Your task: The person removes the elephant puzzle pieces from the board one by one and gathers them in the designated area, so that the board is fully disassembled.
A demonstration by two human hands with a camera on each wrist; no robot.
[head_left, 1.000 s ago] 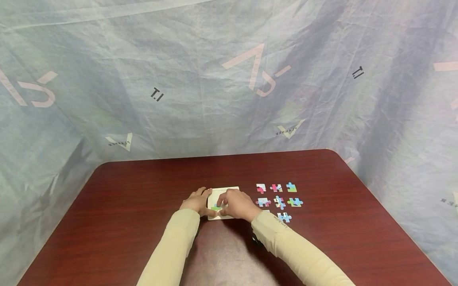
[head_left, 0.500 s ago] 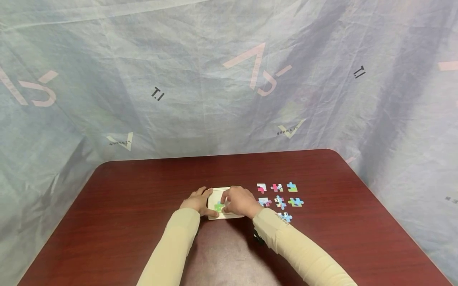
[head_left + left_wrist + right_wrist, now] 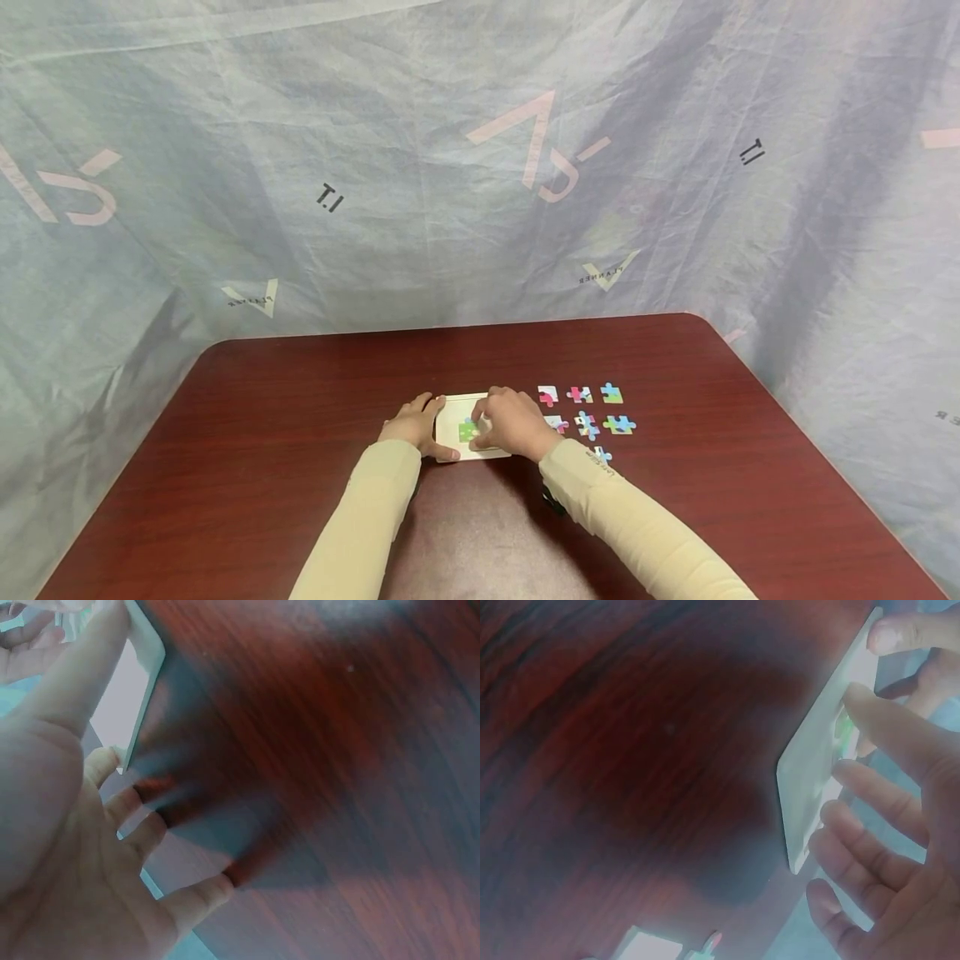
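Observation:
A shallow cream puzzle tray [image 3: 452,410] lies on the table between both hands. My left hand [image 3: 411,427] rests at its left side, fingers spread; the thumb lies on the near edge and the index fingertip at the far left corner. Inside the tray, my right hand [image 3: 516,427] pinches a green jigsaw piece [image 3: 467,431] between thumb and index finger. In the right wrist view, green of the piece [image 3: 845,733] shows between those fingertips, partly hidden. The left wrist view has the tray's pale edge [image 3: 135,690] beside the left thumb.
Several loose jigsaw pieces [image 3: 587,426] lie in rows on the dark red table [image 3: 300,400], right of the tray. The right hand and sleeve cover some of them. A grey printed cloth [image 3: 420,167] hangs behind and beside the table.
The right hand has slid the green jigsaw piece a little to the right within the tray. My left hand has stayed almost still at the tray's left side.

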